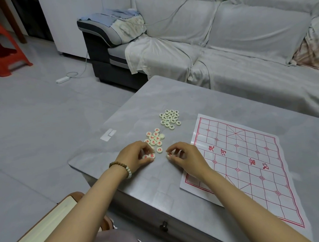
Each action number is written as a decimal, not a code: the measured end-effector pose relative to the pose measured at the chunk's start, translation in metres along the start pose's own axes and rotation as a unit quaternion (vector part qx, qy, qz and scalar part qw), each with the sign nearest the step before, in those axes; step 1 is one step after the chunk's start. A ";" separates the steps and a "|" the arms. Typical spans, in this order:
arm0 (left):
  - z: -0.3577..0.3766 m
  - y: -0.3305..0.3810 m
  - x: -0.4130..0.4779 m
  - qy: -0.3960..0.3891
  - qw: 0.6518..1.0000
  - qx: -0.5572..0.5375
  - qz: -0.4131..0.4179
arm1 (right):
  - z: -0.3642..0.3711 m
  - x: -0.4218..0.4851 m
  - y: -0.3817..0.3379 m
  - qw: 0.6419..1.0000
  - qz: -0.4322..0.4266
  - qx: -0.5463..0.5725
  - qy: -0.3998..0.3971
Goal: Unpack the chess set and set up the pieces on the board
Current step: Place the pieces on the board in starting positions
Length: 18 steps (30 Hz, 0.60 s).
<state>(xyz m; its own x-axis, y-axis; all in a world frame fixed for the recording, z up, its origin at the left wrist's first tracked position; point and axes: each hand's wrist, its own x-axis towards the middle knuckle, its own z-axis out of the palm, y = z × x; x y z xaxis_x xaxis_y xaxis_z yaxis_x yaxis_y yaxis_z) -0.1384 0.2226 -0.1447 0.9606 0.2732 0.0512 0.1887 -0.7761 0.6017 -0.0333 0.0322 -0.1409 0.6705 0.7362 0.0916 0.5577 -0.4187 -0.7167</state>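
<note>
— Two heaps lie on the table [172, 94]: red pieces [154, 139] nearer us, black pieces [170, 118] beyond them, sorted by colour, we judge, so each side can be laid out in turn.
— And the board [248, 162]?
— Flat to the right of both heaps, with nothing on it; we reckon the setting-up is not yet begun.
— Our hands?
— Our left hand [136, 156] has its fingers curled on a couple of red pieces at the heap's near end. Our right hand [185, 156] pinches a single disc [169, 154] just beside the board's left edge, probably to carry it across.
— Anything further out?
— A bead bracelet [123, 168] on our left wrist, a small white flat thing [108, 134] left of the heaps, and a grey sofa [243, 44] behind the table.
</note>
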 end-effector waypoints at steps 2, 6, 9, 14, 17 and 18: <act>0.001 0.001 0.001 -0.001 1.000 -0.003 -0.004 | -0.010 -0.012 0.003 0.999 0.012 0.025 0.027; 0.002 0.004 0.005 -0.005 1.000 0.000 -0.016 | -0.035 -0.036 0.017 0.996 0.037 0.054 0.063; 0.003 0.006 0.007 -0.005 1.000 0.006 -0.021 | -0.051 -0.056 0.030 0.993 0.065 0.062 0.074; 0.010 0.047 0.008 0.020 0.996 -0.081 0.023 | -0.072 -0.081 0.045 0.989 0.092 0.074 0.094; 0.032 0.091 0.009 -0.012 0.991 -0.100 0.089 | -0.083 -0.091 0.050 0.984 0.104 0.081 0.118; 0.042 0.104 0.010 -0.033 0.990 -0.085 0.105 | -0.085 -0.094 0.052 0.984 0.105 0.080 0.122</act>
<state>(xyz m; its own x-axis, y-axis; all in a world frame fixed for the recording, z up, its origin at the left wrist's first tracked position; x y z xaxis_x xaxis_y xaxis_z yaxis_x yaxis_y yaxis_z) -0.1003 0.1207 -0.1151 0.9872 0.0737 0.1415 -0.0492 -0.7029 0.7096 -0.0257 -0.1037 -0.1276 0.8712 0.4844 0.0796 0.3238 -0.4452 -0.8349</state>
